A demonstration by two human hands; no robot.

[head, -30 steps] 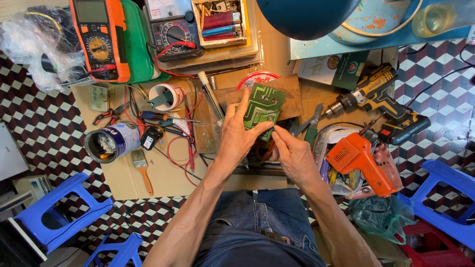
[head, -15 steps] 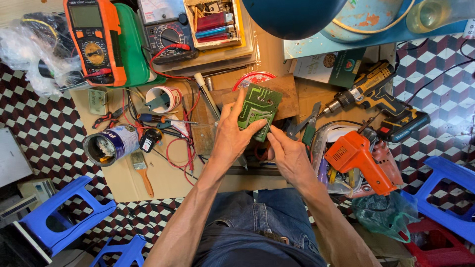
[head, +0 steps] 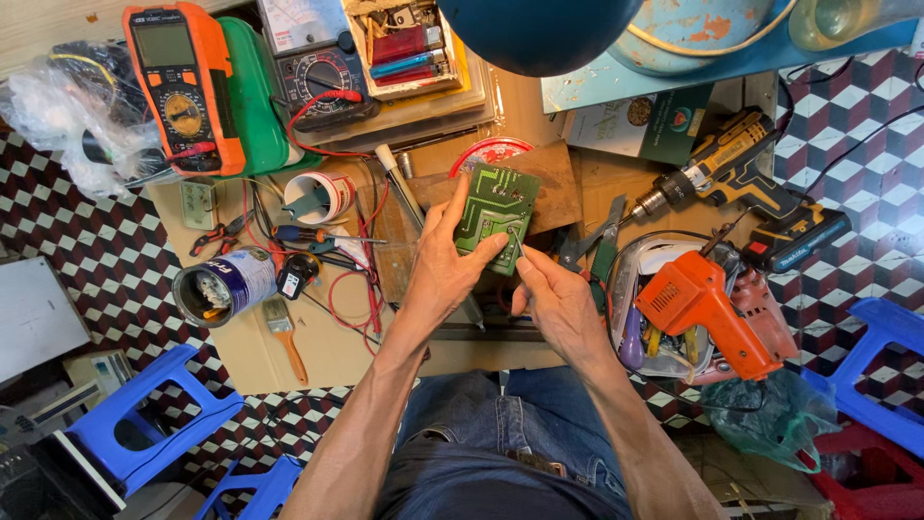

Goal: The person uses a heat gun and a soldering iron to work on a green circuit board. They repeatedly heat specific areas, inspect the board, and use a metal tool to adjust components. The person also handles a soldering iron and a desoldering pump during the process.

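Note:
A green circuit board [head: 495, 214] is held up over the small wooden worktable [head: 327, 351], solder side toward me. My left hand [head: 445, 270] grips its left edge, thumb across the lower face. My right hand [head: 555, 303] sits just below and to the right, with fingertips pinching the board's lower right corner. Whether a small tool is in that hand is hidden.
An orange multimeter [head: 183, 87], a black analog meter [head: 322, 77], a tin can [head: 221, 286], a brush [head: 286, 337], pliers [head: 592, 246], a cordless drill [head: 741, 188], an orange heat tool [head: 707, 308] in a clear tub, blue stools [head: 144, 424] and checkered floor.
The view has shifted slightly. Both hands stay on the board; my right hand has moved a little closer to its lower corner.

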